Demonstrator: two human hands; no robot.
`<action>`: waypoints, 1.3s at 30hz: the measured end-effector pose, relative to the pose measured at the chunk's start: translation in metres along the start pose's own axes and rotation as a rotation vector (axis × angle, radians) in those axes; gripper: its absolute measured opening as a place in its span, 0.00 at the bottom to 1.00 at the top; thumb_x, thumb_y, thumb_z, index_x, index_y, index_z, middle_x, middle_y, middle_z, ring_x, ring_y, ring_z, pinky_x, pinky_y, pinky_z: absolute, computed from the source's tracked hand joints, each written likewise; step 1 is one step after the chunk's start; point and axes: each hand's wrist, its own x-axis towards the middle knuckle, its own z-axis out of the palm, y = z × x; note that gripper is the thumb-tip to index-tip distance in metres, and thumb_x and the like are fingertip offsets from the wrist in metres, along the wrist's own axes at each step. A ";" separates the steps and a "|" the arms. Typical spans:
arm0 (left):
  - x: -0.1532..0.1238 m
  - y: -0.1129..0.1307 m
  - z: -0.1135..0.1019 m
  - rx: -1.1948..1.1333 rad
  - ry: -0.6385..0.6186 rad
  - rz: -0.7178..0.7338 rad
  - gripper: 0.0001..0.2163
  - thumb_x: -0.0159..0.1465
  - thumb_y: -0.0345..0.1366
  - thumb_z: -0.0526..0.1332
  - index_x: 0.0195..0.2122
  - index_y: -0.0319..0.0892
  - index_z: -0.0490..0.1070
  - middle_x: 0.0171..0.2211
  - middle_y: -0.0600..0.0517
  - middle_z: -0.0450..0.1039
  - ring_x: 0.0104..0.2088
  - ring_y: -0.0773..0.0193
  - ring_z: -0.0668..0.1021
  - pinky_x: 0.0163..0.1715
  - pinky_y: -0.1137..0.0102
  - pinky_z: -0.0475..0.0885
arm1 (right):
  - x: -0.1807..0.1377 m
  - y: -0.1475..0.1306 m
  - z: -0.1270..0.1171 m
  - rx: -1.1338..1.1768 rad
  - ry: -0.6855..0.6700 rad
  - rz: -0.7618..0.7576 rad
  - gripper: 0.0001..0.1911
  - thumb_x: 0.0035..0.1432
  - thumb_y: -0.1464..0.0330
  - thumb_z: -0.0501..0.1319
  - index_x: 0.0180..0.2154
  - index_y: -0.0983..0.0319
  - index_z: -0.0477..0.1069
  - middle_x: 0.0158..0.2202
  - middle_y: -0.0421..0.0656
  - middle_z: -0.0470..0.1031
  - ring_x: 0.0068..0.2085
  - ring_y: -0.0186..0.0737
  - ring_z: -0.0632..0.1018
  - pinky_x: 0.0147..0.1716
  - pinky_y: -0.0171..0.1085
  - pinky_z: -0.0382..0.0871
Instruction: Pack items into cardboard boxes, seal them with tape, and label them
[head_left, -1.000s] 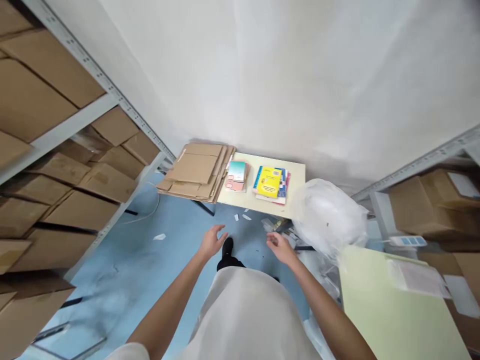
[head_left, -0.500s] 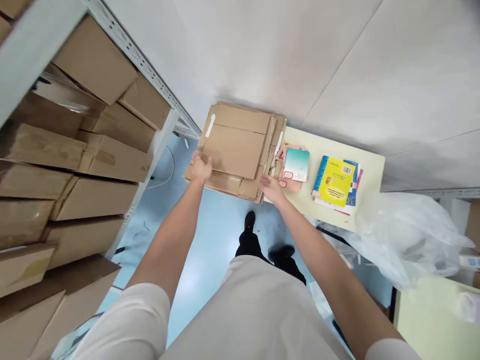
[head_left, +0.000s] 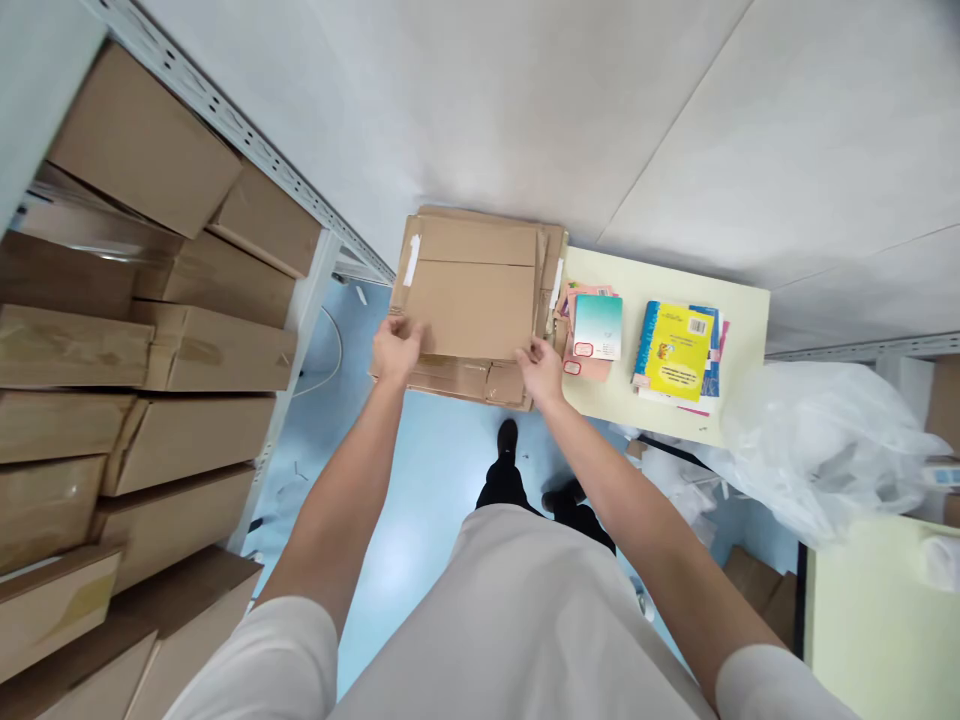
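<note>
A stack of flattened cardboard boxes (head_left: pixel 499 385) lies on the left end of a pale yellow table. On top is one flattened cardboard box (head_left: pixel 476 300) with a fold line across its far part. My left hand (head_left: pixel 396 350) is closed at its near left corner, thumb on top and fingers curled at the edge. My right hand (head_left: pixel 541 370) pinches the near right corner. The fingertips beneath the cardboard are hidden. Just right of my right hand lie a teal-and-white booklet (head_left: pixel 598 325) and pink papers (head_left: pixel 589 370).
Shelving on the left holds several cardboard boxes (head_left: pixel 225 345). On the pale table (head_left: pixel 742 330) sits a pile with a yellow book (head_left: pixel 677 357). Clear plastic bags (head_left: pixel 832 440) bulge at the right. A wall (head_left: pixel 510 120) stands behind; a cable (head_left: pixel 336 345) lies on the blue floor.
Both hands have closed on the near corners of the top flattened box; before, their fingers were more spread. My view has shifted slightly.
</note>
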 end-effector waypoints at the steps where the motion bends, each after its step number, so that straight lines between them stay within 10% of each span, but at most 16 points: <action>1: -0.002 0.006 -0.005 -0.104 0.021 -0.033 0.14 0.51 0.32 0.67 0.38 0.40 0.69 0.41 0.44 0.75 0.44 0.58 0.78 0.49 0.62 0.70 | -0.004 -0.003 -0.004 0.115 0.014 0.042 0.21 0.52 0.67 0.60 0.48 0.63 0.64 0.51 0.51 0.72 0.52 0.42 0.74 0.52 0.43 0.68; 6: -0.031 0.046 -0.033 -0.644 -0.110 -0.277 0.23 0.46 0.27 0.69 0.43 0.43 0.67 0.41 0.49 0.76 0.39 0.62 0.79 0.42 0.65 0.75 | -0.042 -0.012 -0.043 0.532 -0.053 0.231 0.31 0.41 0.66 0.68 0.49 0.57 0.61 0.43 0.43 0.74 0.41 0.39 0.78 0.38 0.39 0.74; 11: -0.111 0.088 -0.024 -0.852 -0.338 -0.299 0.18 0.51 0.45 0.69 0.40 0.43 0.73 0.44 0.46 0.77 0.43 0.55 0.79 0.40 0.62 0.77 | -0.103 0.007 -0.107 0.641 -0.139 0.255 0.30 0.36 0.65 0.72 0.44 0.55 0.65 0.44 0.41 0.74 0.42 0.41 0.78 0.39 0.41 0.74; 19: -0.272 0.158 0.087 -0.804 -0.631 -0.148 0.22 0.43 0.42 0.74 0.38 0.41 0.74 0.39 0.48 0.78 0.39 0.61 0.80 0.39 0.68 0.75 | -0.200 0.088 -0.238 0.399 0.270 0.069 0.27 0.42 0.54 0.68 0.43 0.56 0.66 0.40 0.46 0.76 0.40 0.47 0.79 0.35 0.45 0.75; 27: -0.397 0.252 0.193 -0.478 -1.159 0.288 0.21 0.45 0.47 0.72 0.36 0.39 0.73 0.35 0.48 0.78 0.34 0.60 0.78 0.38 0.66 0.74 | -0.318 0.159 -0.471 0.120 1.148 0.022 0.40 0.44 0.53 0.66 0.56 0.60 0.60 0.58 0.56 0.62 0.58 0.54 0.66 0.51 0.54 0.66; 30: -0.453 0.278 0.233 -0.283 -1.373 0.489 0.20 0.46 0.49 0.70 0.33 0.40 0.73 0.31 0.49 0.76 0.32 0.60 0.76 0.34 0.67 0.73 | -0.369 0.165 -0.539 0.010 1.244 -0.043 0.40 0.45 0.53 0.67 0.58 0.57 0.59 0.60 0.54 0.61 0.60 0.53 0.64 0.54 0.54 0.62; 39: -0.609 0.307 0.326 -0.065 -1.676 0.816 0.15 0.50 0.44 0.68 0.32 0.41 0.70 0.30 0.52 0.73 0.32 0.63 0.75 0.34 0.70 0.69 | -0.437 0.198 -0.585 0.409 1.252 -0.161 0.20 0.54 0.55 0.61 0.45 0.57 0.69 0.44 0.47 0.76 0.45 0.47 0.76 0.49 0.49 0.67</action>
